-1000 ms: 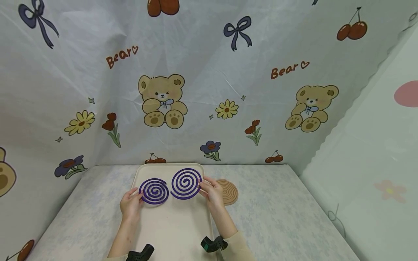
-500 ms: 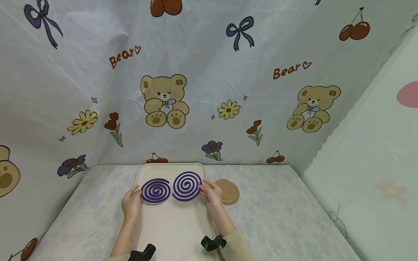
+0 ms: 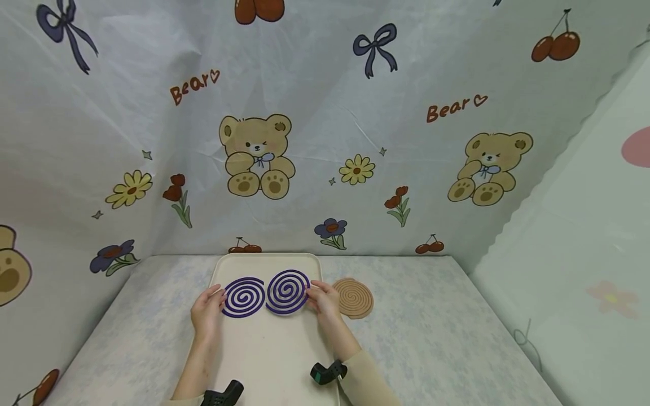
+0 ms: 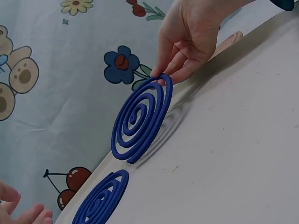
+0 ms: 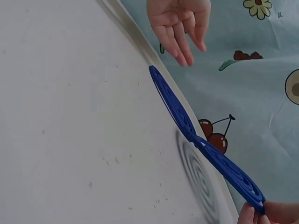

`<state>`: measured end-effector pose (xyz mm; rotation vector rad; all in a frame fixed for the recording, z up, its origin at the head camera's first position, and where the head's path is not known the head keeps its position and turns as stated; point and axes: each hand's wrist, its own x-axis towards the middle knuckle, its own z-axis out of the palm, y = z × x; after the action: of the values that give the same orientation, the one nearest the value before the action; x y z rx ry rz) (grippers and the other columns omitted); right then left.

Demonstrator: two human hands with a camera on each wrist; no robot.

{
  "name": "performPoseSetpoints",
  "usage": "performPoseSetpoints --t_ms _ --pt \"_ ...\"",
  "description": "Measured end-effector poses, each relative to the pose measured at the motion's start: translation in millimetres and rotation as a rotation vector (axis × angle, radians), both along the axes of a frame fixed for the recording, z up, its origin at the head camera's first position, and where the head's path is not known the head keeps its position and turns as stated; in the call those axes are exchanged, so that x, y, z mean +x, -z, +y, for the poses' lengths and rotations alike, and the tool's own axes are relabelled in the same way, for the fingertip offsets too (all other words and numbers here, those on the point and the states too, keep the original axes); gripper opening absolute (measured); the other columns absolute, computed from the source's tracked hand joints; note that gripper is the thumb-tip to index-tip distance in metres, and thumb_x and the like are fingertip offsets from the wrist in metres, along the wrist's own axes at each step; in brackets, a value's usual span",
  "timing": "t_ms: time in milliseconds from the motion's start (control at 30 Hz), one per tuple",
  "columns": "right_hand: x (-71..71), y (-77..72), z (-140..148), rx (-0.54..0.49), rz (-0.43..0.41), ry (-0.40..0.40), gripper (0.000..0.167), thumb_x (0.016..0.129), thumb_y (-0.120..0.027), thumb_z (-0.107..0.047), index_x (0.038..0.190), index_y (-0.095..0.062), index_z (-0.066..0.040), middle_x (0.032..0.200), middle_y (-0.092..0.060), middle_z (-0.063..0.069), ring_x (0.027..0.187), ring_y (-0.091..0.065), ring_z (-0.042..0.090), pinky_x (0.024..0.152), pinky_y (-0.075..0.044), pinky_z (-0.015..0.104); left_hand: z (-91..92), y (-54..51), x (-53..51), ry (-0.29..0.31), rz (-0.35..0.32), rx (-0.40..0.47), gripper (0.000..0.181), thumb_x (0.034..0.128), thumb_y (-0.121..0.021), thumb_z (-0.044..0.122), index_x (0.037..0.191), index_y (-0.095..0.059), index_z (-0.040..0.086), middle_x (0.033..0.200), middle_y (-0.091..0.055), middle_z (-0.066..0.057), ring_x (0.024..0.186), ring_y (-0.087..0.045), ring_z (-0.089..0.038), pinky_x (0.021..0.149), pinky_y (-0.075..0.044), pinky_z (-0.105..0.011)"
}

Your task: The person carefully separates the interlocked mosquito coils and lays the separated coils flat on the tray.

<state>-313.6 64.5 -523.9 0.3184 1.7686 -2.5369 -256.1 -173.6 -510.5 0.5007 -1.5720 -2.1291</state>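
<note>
Two blue-purple mosquito coils are over a cream tray. The left mosquito coil lies on the tray, seen almost edge-on in the right wrist view. Beside its outer edge is my left hand, palm inward; the fingers are extended and look apart from it. My right hand pinches the outer rim of the right mosquito coil between thumb and fingers. That coil is tilted, its held side raised above the tray and a shadow beneath it. Its lower edge comes close to the left coil; touching is unclear.
A tan spiral coil lies on the marbled table, right of the tray. A white curtain printed with bears, bows and flowers hangs behind. Small dark crumbs dot the tray's surface.
The right coil has come down and slightly left, with my right hand. The left coil has settled flatter on the tray, and my left fingers have come off its rim. The view shifted slightly.
</note>
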Motion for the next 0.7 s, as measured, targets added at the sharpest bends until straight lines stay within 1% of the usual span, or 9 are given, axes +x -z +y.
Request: performPoseSetpoints --t_ms 33,100,133,167,267,500,567,633,700 --pt "-0.4 0.7 0.2 -0.002 0.004 0.0 0.044 0.081 -0.059 0.013 0.123 -0.048 0.017 0.081 -0.073 0.003 0.064 -0.066 0.005 0.06 -0.058 0.021 0.8 -0.1 -0.1 0.004 0.004 -0.001 0.036 0.089 -0.058 0.007 0.119 -0.055 -0.014 0.074 -0.065 0.015 0.067 -0.061 0.006 0.066 -0.052 -0.008" --pt "-1.1 1.6 0.8 -0.004 0.009 0.001 0.043 0.082 -0.058 0.013 0.123 -0.048 0.017 0.079 -0.072 0.002 0.064 -0.066 0.006 0.06 -0.058 0.021 2.4 -1.9 -1.4 -0.001 -0.03 -0.011 0.035 0.0891 -0.059 0.007 0.118 -0.056 -0.012 0.073 -0.066 0.015 0.067 -0.061 0.005 0.067 -0.052 -0.008" --pt "-1.7 2.1 1.1 -0.004 0.01 0.003 0.043 0.082 -0.058 0.013 0.123 -0.048 0.017 0.079 -0.072 0.002 0.064 -0.066 0.006 0.059 -0.058 0.021 2.7 -2.7 -2.4 -0.006 -0.05 -0.02 0.034 0.0893 -0.058 0.006 0.118 -0.056 -0.011 0.072 -0.066 0.016 0.068 -0.061 0.004 0.067 -0.052 -0.009" --pt "-2.2 2.6 1.4 -0.004 0.013 0.006 0.043 0.082 -0.058 0.013 0.123 -0.047 0.018 0.078 -0.072 0.002 0.064 -0.066 0.006 0.059 -0.058 0.022 3.4 -4.3 -3.7 -0.007 -0.099 -0.05 0.036 0.0903 -0.057 0.007 0.121 -0.054 -0.011 0.071 -0.063 0.02 0.068 -0.06 0.005 0.068 -0.052 -0.008" --pt "-3.5 3.1 2.0 0.004 0.012 0.017 0.042 0.081 -0.058 0.014 0.122 -0.048 0.018 0.077 -0.072 0.002 0.063 -0.066 0.006 0.057 -0.057 0.021 4.2 -9.3 -4.9 -0.005 -0.139 -0.057 0.032 0.0917 -0.056 0.006 0.12 -0.054 -0.009 0.068 -0.062 0.023 0.067 -0.06 0.005 0.067 -0.052 -0.009" --pt "-3.0 2.1 3.1 0.087 0.051 0.017 0.04 0.081 -0.057 0.014 0.121 -0.048 0.02 0.082 -0.072 0.013 0.062 -0.064 0.006 0.058 -0.058 0.022 6.0 -15.2 -3.7 0.013 -0.114 -0.07 0.023 0.0933 -0.052 0.004 0.113 -0.056 -0.008 0.068 -0.062 0.022 0.065 -0.06 0.005 0.066 -0.052 -0.008" --pt "-1.6 1.2 4.1 0.115 0.061 0.008 0.039 0.082 -0.056 0.012 0.12 -0.048 0.021 0.079 -0.071 0.014 0.06 -0.064 0.007 0.059 -0.058 0.023 7.4 -16.9 -2.2 0.025 -0.108 -0.082 0.023 0.0935 -0.052 0.004 0.112 -0.056 -0.008 0.068 -0.062 0.021 0.065 -0.059 0.006 0.067 -0.051 -0.008" --pt "0.5 -0.1 5.6 0.153 0.056 0.002 0.038 0.083 -0.055 0.01 0.119 -0.049 0.021 0.075 -0.07 0.012 0.058 -0.063 0.007 0.058 -0.058 0.023 10.0 -20.2 0.0 0.042 -0.105 -0.101 0.023 0.0938 -0.051 0.004 0.113 -0.055 -0.009 0.068 -0.061 0.021 0.065 -0.059 0.006 0.066 -0.051 -0.007" --pt "2.2 -0.7 7.8 0.192 0.055 -0.007 0.039 0.084 -0.054 0.008 0.12 -0.049 0.021 0.074 -0.07 0.014 0.056 -0.062 0.006 0.056 -0.058 0.022 13.0 -24.2 2.3 0.057 -0.105 -0.125 0.026 0.0942 -0.05 0.005 0.114 -0.054 -0.011 0.068 -0.061 0.022 0.065 -0.058 0.007 0.066 -0.05 -0.006"
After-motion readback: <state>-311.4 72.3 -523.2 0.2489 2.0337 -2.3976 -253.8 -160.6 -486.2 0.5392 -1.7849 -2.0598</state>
